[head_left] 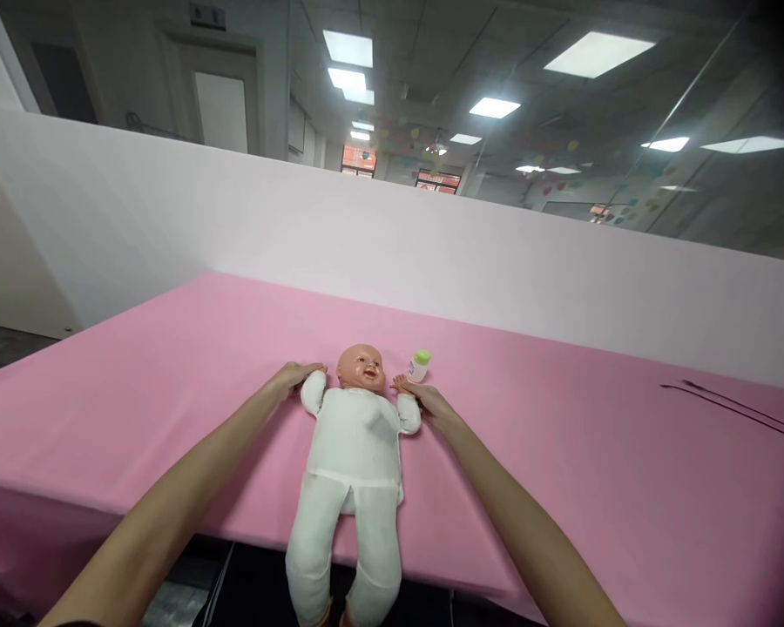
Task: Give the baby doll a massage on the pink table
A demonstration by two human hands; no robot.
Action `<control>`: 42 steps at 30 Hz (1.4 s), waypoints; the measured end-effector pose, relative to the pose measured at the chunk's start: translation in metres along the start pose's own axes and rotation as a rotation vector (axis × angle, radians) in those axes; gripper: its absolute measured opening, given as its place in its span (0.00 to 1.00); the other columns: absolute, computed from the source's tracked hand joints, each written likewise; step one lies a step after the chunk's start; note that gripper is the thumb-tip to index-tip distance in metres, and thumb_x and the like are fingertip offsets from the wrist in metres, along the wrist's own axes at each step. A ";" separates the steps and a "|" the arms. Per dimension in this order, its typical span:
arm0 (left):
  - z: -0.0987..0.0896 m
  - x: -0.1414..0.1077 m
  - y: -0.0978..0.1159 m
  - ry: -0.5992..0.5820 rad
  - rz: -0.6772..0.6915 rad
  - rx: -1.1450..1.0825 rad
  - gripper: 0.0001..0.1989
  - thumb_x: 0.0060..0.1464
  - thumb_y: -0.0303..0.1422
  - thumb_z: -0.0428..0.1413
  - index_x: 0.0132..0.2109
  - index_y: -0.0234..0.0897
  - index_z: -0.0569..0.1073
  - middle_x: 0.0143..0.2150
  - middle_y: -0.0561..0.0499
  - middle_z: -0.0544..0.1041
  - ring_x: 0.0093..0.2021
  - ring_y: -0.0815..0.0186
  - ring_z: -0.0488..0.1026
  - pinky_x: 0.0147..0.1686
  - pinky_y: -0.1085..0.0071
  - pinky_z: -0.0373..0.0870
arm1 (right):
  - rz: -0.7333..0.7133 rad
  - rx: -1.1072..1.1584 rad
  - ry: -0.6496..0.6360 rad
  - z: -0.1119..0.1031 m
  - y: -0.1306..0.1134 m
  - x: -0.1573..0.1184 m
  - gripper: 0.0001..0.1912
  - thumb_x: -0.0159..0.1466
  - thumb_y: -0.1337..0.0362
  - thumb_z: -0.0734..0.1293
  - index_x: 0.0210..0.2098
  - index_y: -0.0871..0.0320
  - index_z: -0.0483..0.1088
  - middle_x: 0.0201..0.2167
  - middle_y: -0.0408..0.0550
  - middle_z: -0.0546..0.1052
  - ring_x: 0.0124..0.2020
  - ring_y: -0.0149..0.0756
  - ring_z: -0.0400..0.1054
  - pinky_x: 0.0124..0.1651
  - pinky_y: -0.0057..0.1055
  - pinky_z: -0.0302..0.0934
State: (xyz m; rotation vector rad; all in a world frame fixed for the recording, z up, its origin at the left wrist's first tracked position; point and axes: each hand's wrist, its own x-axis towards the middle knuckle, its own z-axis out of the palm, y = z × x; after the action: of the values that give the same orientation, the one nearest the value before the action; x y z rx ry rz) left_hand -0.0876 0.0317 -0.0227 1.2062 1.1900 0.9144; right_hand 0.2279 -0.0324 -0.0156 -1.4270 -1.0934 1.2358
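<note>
A baby doll (356, 435) in a white cloth suit lies on its back on a pink-covered table (170, 374), its legs reaching past the front edge. Its arms are bent up beside the head. My left hand (292, 377) has its fingers closed on the doll's raised arm near the hand, on the left of the picture. On the other side, my right hand (431, 403) grips the doll's other wrist. Just beyond that wrist stands a small bottle (419, 366) with a green cap, and neither hand holds it.
Two thin dark cords or sticks (738, 405) lie at the right of the table. Behind the table runs a low white wall (392, 252) with a glass pane above it. A pale door (6, 252) stands at far left.
</note>
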 end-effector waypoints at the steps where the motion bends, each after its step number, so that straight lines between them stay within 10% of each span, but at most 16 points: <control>1: -0.005 -0.006 -0.001 -0.047 0.051 0.007 0.23 0.40 0.50 0.73 0.24 0.36 0.76 0.21 0.51 0.74 0.25 0.64 0.70 0.27 0.68 0.63 | -0.030 -0.005 -0.032 -0.006 -0.001 -0.005 0.19 0.53 0.53 0.81 0.36 0.60 0.81 0.37 0.54 0.83 0.39 0.41 0.76 0.38 0.31 0.70; 9: -0.048 -0.080 -0.029 -0.749 0.401 0.329 0.13 0.46 0.33 0.71 0.42 0.42 0.87 0.47 0.44 0.85 0.49 0.54 0.79 0.51 0.62 0.73 | -0.215 -0.444 -0.677 -0.038 0.008 -0.069 0.14 0.54 0.62 0.79 0.41 0.54 0.84 0.42 0.49 0.84 0.44 0.42 0.76 0.50 0.37 0.69; 12: -0.046 -0.082 -0.036 -0.676 0.336 0.258 0.12 0.47 0.36 0.71 0.41 0.40 0.87 0.43 0.44 0.85 0.44 0.55 0.79 0.46 0.63 0.74 | -0.214 -0.467 -0.691 -0.037 0.007 -0.071 0.14 0.53 0.61 0.80 0.40 0.54 0.85 0.41 0.49 0.84 0.44 0.44 0.76 0.49 0.38 0.69; 16: -0.033 -0.049 -0.026 -0.332 0.240 -0.003 0.16 0.53 0.47 0.68 0.34 0.38 0.83 0.32 0.49 0.80 0.32 0.65 0.73 0.33 0.70 0.68 | -0.192 -0.231 -0.296 -0.033 -0.005 -0.038 0.18 0.58 0.55 0.78 0.45 0.56 0.83 0.46 0.51 0.84 0.39 0.40 0.74 0.41 0.34 0.69; 22: -0.004 0.010 -0.018 -0.070 -0.106 -0.092 0.28 0.28 0.51 0.76 0.28 0.35 0.78 0.27 0.48 0.76 0.29 0.62 0.71 0.30 0.65 0.69 | 0.093 0.147 0.090 -0.009 0.019 0.016 0.12 0.59 0.58 0.78 0.34 0.61 0.81 0.42 0.57 0.84 0.40 0.40 0.76 0.38 0.30 0.71; 26: -0.014 -0.007 -0.013 -0.096 -0.030 -0.121 0.26 0.35 0.52 0.74 0.32 0.35 0.80 0.31 0.47 0.78 0.32 0.62 0.72 0.33 0.67 0.69 | 0.020 0.090 -0.035 -0.020 0.018 0.004 0.20 0.57 0.52 0.80 0.42 0.60 0.82 0.45 0.56 0.84 0.37 0.40 0.75 0.36 0.32 0.70; 32: -0.046 -0.071 -0.022 -0.642 0.317 0.185 0.11 0.50 0.38 0.70 0.40 0.38 0.86 0.42 0.44 0.82 0.42 0.60 0.76 0.44 0.66 0.73 | -0.159 -0.306 -0.560 -0.042 0.001 -0.051 0.18 0.54 0.60 0.81 0.43 0.55 0.83 0.42 0.48 0.84 0.43 0.39 0.75 0.48 0.34 0.68; 35: -0.048 -0.083 -0.039 -0.726 0.332 0.298 0.13 0.47 0.36 0.72 0.42 0.41 0.88 0.47 0.44 0.82 0.46 0.57 0.77 0.45 0.65 0.74 | -0.188 -0.486 -0.762 -0.035 0.010 -0.067 0.17 0.52 0.61 0.81 0.42 0.55 0.84 0.41 0.47 0.83 0.43 0.40 0.74 0.49 0.35 0.67; 38: -0.045 -0.083 -0.041 -0.714 0.311 0.280 0.14 0.46 0.38 0.73 0.42 0.40 0.88 0.47 0.44 0.82 0.46 0.57 0.77 0.44 0.66 0.74 | -0.186 -0.504 -0.752 -0.033 0.014 -0.067 0.18 0.53 0.60 0.81 0.43 0.55 0.83 0.44 0.49 0.83 0.47 0.43 0.75 0.52 0.37 0.67; 42: -0.033 -0.065 -0.019 -0.511 0.261 0.163 0.16 0.53 0.45 0.69 0.40 0.36 0.85 0.39 0.45 0.83 0.39 0.60 0.76 0.40 0.68 0.71 | -0.173 -0.233 -0.378 -0.031 0.008 -0.046 0.23 0.56 0.53 0.80 0.48 0.56 0.81 0.52 0.53 0.83 0.52 0.48 0.75 0.56 0.43 0.68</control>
State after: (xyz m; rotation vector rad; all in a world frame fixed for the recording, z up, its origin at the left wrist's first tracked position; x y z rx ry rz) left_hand -0.1331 -0.0281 -0.0283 1.6357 0.7153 0.6442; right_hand 0.2550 -0.0819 -0.0133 -1.2612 -1.6283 1.3165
